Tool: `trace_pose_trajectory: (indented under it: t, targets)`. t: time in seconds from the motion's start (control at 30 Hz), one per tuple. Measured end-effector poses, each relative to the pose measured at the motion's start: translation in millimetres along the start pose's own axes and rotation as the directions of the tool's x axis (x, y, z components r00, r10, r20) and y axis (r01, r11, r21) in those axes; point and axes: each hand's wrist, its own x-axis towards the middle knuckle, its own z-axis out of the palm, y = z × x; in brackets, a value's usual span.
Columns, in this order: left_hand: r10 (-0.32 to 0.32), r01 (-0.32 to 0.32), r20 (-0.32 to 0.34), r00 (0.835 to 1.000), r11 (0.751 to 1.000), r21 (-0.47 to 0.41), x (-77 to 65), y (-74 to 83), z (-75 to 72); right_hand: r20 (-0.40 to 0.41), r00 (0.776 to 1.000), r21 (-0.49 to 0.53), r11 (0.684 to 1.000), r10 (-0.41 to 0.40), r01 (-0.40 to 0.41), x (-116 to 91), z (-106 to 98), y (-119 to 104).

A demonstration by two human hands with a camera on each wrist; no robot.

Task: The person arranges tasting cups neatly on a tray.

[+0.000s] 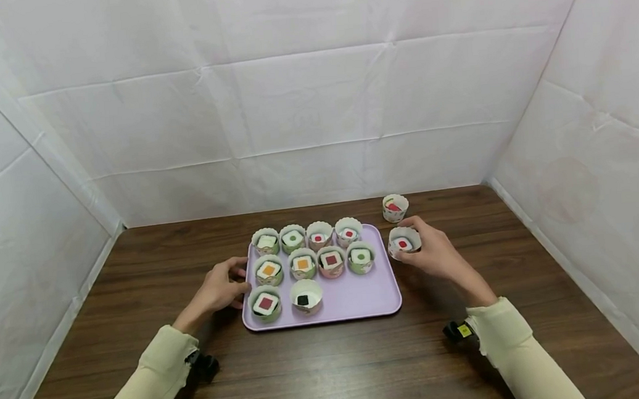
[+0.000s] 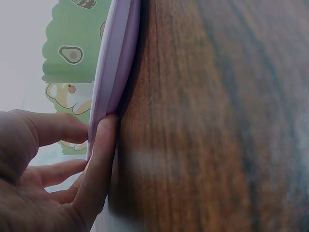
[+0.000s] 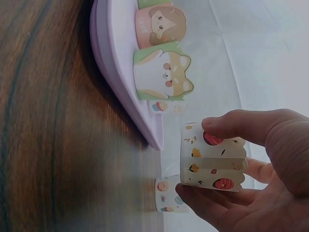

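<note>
My right hand point(image 1: 434, 250) grips a white paper baking cup point(image 3: 212, 159) between thumb and fingers, just off the tray's right edge. Inside that cup is a white square sushi-like piece with a red centre point(image 1: 403, 244). In the right wrist view the cup appears raised off the table. At the left, my left hand point(image 1: 220, 287) pinches the rim of the lilac tray point(image 1: 360, 298), thumb above and a finger below. Rows of paper cups with similar pieces stand on the tray, among them a green cup point(image 1: 361, 258) and a white cup with a black-topped piece point(image 1: 306, 297).
Behind my right hand, another patterned cup point(image 1: 395, 208) with red and green contents stands on the dark wooden table point(image 1: 320, 372). White sheeting point(image 1: 301, 102) walls off the back and both sides. The tray's front right part is bare.
</note>
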Motion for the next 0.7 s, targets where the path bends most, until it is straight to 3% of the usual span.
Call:
trace_pose_trajectory:
  t: [0.37,0.7]
  targets:
    - [-0.004,0.004,0.0,1.0,1.0,-0.006,0.0,-0.4,0.3,0.037,0.999,0.018,0.999,-0.037,0.036,-4.1,2.6,-12.1]
    - [0.003,-0.003,0.0,1.0,1.0,-0.012,0.2,-0.1,-0.1,0.024,0.997,0.015,0.997,-0.07,0.069,-6.4,3.1,-17.7]
